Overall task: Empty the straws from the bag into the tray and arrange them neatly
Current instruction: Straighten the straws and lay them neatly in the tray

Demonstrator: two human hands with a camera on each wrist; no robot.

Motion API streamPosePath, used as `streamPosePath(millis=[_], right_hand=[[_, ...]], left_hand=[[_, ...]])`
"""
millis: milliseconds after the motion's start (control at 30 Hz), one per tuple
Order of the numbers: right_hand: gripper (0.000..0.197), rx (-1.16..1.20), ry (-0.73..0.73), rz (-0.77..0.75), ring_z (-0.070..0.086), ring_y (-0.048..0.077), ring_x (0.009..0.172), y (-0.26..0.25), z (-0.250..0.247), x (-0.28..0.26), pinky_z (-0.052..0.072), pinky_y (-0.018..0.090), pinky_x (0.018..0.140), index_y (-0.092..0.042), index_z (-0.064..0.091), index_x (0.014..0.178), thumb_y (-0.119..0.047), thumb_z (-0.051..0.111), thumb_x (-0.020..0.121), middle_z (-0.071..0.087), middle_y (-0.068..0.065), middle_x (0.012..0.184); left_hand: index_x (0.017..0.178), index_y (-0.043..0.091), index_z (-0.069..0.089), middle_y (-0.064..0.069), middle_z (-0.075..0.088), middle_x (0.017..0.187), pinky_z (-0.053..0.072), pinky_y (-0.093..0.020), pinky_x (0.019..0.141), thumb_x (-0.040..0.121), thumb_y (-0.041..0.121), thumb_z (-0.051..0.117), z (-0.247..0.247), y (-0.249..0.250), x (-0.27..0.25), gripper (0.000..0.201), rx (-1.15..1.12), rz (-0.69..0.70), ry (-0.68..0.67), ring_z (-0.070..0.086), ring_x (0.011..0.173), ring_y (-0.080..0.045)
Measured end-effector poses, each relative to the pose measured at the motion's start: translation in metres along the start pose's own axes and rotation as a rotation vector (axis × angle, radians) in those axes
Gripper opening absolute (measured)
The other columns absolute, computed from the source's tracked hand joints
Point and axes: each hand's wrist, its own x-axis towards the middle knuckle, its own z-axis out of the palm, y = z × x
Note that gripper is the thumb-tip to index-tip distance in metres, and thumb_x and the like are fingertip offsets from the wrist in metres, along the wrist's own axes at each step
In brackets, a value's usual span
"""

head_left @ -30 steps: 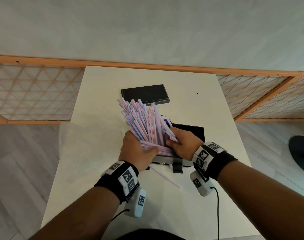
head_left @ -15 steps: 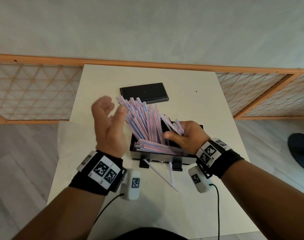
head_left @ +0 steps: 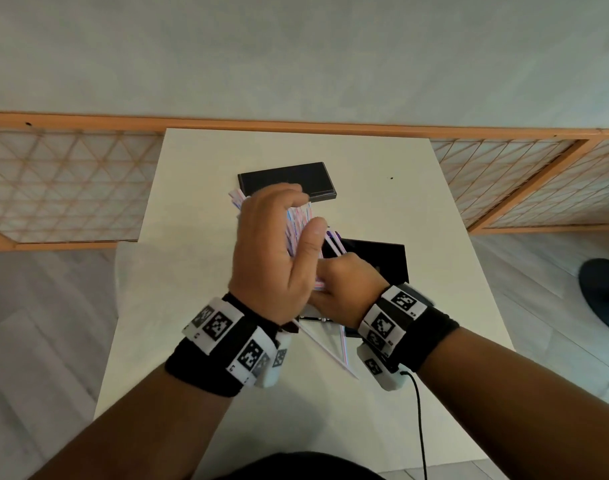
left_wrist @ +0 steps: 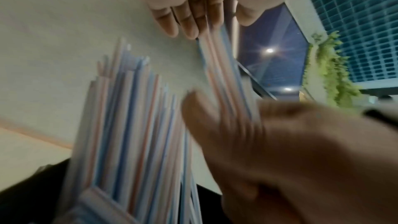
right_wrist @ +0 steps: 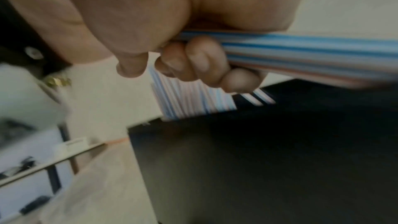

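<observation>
A fan of pink-and-blue striped straws [head_left: 297, 216] stands tilted over the near-left part of the black tray [head_left: 386, 258]. My right hand [head_left: 348, 292] grips the bundle near its base; in the right wrist view its fingers [right_wrist: 200, 62] curl round the straws [right_wrist: 312, 54], with more straws [right_wrist: 191, 103] lying by the tray [right_wrist: 258, 159]. My left hand [head_left: 275, 247] reaches over the fan's top. Its fingers [left_wrist: 185, 21] and thumb close round the upper ends of a few straws [left_wrist: 221, 67]. Both hands hide most of the bundle.
A flat black lid [head_left: 285, 181] lies behind the hands. Two loose straws [head_left: 334, 355] rest on the white table [head_left: 199, 341] in front of the tray. A clear plastic sheet, possibly the bag [head_left: 129, 271], hangs over the left table edge. An orange lattice rail [head_left: 71, 188] runs behind.
My left hand let go of the bundle's base, lifted open to the left, then came over the top of the fan. My right hand kept its grip on the straws.
</observation>
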Motion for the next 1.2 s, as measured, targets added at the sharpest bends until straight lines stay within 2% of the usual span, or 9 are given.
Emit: streamPosePath(millis=[133, 233, 367, 433, 567, 700, 833, 1000, 1200], right_hand=[[0.052, -0.04, -0.069, 0.116, 0.051, 0.019, 0.069, 0.019, 0.013, -0.002, 0.036, 0.027, 0.062, -0.034, 0.034, 0.071, -0.086, 0.038, 0.066, 0.044, -0.011, 0.07], [0.065, -0.033, -0.076, 0.122, 0.047, 0.016, 0.072, 0.022, 0.01, -0.008, 0.041, 0.03, 0.064, -0.026, 0.044, 0.079, -0.088, 0.049, 0.059, 0.047, -0.009, 0.078], [0.073, 0.042, -0.03, 0.346, 0.054, 0.012, 0.066, 0.039, -0.008, -0.011, 0.041, 0.025, 0.056, -0.022, 0.053, 0.075, -0.092, 0.052, 0.058, 0.058, -0.005, 0.072], [0.071, 0.004, -0.161, 0.451, 0.056, 0.013, 0.066, 0.045, -0.011, -0.006, 0.039, 0.028, 0.057, -0.02, 0.053, 0.073, -0.09, 0.043, 0.066, 0.059, -0.002, 0.071], [0.06, 0.12, -0.265, 0.564, 0.062, 0.023, 0.078, 0.057, 0.001, 0.004, 0.049, 0.036, 0.073, -0.015, 0.067, 0.078, -0.071, 0.048, 0.083, 0.067, 0.005, 0.08], [0.039, 0.084, -0.218, 0.73, 0.058, 0.024, 0.068, 0.066, 0.012, 0.018, 0.041, 0.029, 0.056, -0.012, 0.061, 0.071, -0.048, 0.05, 0.081, 0.063, 0.009, 0.079], [0.022, -0.059, -0.194, 0.809, 0.061, 0.025, 0.064, 0.07, 0.021, 0.028, 0.049, 0.025, 0.056, -0.009, 0.059, 0.075, -0.031, 0.061, 0.079, 0.064, 0.01, 0.078], [0.022, -0.084, -0.141, 0.838, 0.06, 0.023, 0.063, 0.069, 0.024, 0.039, 0.046, 0.024, 0.055, -0.012, 0.061, 0.08, -0.033, 0.068, 0.079, 0.065, 0.007, 0.077], [0.015, -0.091, -0.141, 0.858, 0.061, 0.026, 0.065, 0.064, 0.025, 0.043, 0.049, 0.027, 0.058, -0.013, 0.063, 0.084, -0.028, 0.064, 0.082, 0.066, 0.009, 0.081]], left_hand=[[0.125, 0.005, 0.052, -0.002, 0.053, 0.124, 0.047, -0.045, 0.099, 0.095, 0.039, 0.056, -0.007, -0.024, -0.006, 0.045, -0.067, -0.326, 0.187, 0.054, 0.114, -0.02], [0.129, 0.011, 0.045, 0.0, 0.049, 0.131, 0.045, -0.038, 0.101, 0.08, 0.062, 0.056, 0.0, -0.036, -0.013, 0.072, -0.18, -0.662, 0.277, 0.05, 0.118, -0.015], [0.142, 0.009, 0.036, -0.009, 0.049, 0.141, 0.042, -0.038, 0.108, 0.066, 0.076, 0.063, 0.018, -0.046, -0.025, 0.104, -0.308, -0.991, 0.169, 0.051, 0.13, -0.024], [0.136, 0.012, 0.039, -0.001, 0.059, 0.13, 0.046, -0.037, 0.104, 0.071, 0.07, 0.069, 0.028, -0.05, -0.033, 0.092, -0.301, -0.957, 0.106, 0.061, 0.117, -0.015], [0.126, 0.023, 0.039, 0.015, 0.061, 0.118, 0.046, -0.014, 0.091, 0.072, 0.063, 0.07, 0.038, -0.051, -0.039, 0.074, -0.321, -0.839, 0.075, 0.061, 0.102, 0.01], [0.126, 0.022, 0.038, 0.021, 0.056, 0.116, 0.039, 0.002, 0.082, 0.078, 0.05, 0.068, 0.037, -0.051, -0.04, 0.063, -0.296, -0.789, 0.058, 0.057, 0.096, 0.024], [0.125, 0.025, 0.038, 0.02, 0.057, 0.116, 0.04, 0.001, 0.084, 0.079, 0.054, 0.066, 0.037, -0.053, -0.043, 0.061, -0.271, -0.789, 0.039, 0.056, 0.099, 0.02], [0.126, 0.026, 0.038, 0.02, 0.059, 0.116, 0.04, 0.0, 0.084, 0.076, 0.064, 0.065, 0.036, -0.051, -0.043, 0.068, -0.263, -0.791, 0.006, 0.056, 0.102, 0.018], [0.129, 0.027, 0.036, 0.005, 0.063, 0.128, 0.05, -0.034, 0.104, 0.064, 0.071, 0.071, 0.035, -0.055, -0.047, 0.086, -0.241, -0.79, -0.024, 0.063, 0.116, -0.012]])
